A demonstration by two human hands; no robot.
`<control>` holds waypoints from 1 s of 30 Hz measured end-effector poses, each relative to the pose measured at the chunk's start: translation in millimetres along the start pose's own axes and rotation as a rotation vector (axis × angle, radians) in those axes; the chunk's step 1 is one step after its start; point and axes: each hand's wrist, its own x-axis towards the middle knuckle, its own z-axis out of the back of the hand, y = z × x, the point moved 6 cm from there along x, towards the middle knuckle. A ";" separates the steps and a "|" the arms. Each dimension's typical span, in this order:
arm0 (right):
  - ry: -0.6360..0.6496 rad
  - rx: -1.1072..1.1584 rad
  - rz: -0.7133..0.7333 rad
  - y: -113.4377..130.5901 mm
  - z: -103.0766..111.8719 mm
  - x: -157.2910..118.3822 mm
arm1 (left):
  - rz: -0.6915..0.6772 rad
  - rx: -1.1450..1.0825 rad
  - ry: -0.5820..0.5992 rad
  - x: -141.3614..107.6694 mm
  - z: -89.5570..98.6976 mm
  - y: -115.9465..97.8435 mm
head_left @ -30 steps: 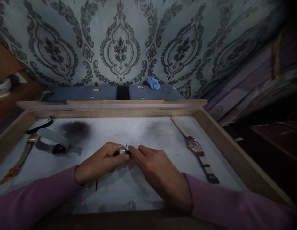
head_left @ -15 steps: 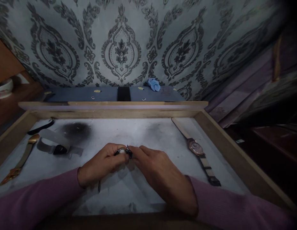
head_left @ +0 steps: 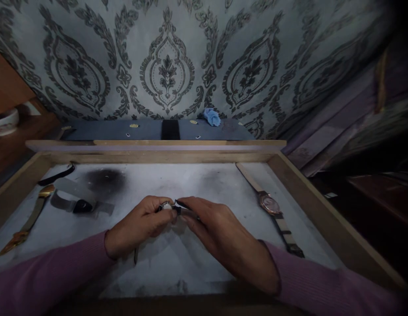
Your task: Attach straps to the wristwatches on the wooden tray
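A: Where are we with the small round watch with a pale face and metal rim (head_left: 166, 206)?

B: It's between our hands, above the white counter with a raised wooden rim (head_left: 151, 281). Our left hand (head_left: 141, 221) pinches the watch between thumb and fingers.

A: And our right hand (head_left: 228, 228)?

B: To the right of the watch, its fingers and thumb close around a grey-brown strap with a dark end (head_left: 189, 213). A slim dark piece (head_left: 179, 203) pokes out above that; we can't tell what it is, or whether we grip it too.

A: So which step are we on?

B: We judge it's close handwork where strap meets watch. We can't see whether they're joined.

A: What does the next move call for?

B: A firm left pinch and light, precise right fingertips, we'd say, with the watch edge in sight. A small part there could slip.

A: What else do we have around the watch?

B: Well to its right, a rose-gold round watch with a pale-and-dark strap (head_left: 269, 203); well to its left, a gold-ended greyish band (head_left: 35, 214).
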 end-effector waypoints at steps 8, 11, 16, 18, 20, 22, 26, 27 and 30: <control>-0.025 -0.441 -0.100 -43.5 30.1 8.7 | 0.091 0.059 -0.029 -1.9 2.4 4.5; 0.014 -0.579 -0.059 -58.7 26.9 6.1 | 0.102 0.071 0.002 -2.3 1.0 7.6; -0.008 -0.626 -0.029 -44.3 26.3 -3.3 | 0.096 0.114 -0.011 -2.6 2.1 6.7; 0.055 -0.567 -0.008 -31.2 23.4 -8.4 | 0.095 0.120 -0.009 -2.9 1.3 4.1; 0.149 -0.506 -0.012 -23.9 16.8 -15.6 | 0.089 0.109 0.002 -3.3 -0.4 1.0; 0.192 -0.509 -0.021 -23.6 9.9 -23.4 | 0.081 0.098 0.006 -3.7 -1.7 -1.9; 0.194 -0.525 -0.005 -33.0 0.5 -32.4 | 0.070 0.086 0.008 -5.3 -2.8 -5.3; 0.184 -0.486 -0.021 -35.4 1.5 -32.4 | 0.068 0.078 0.015 -5.7 -3.1 -5.6; 0.092 -0.219 -0.152 -39.2 15.0 -27.2 | 0.068 0.067 0.031 -6.5 -3.8 -5.5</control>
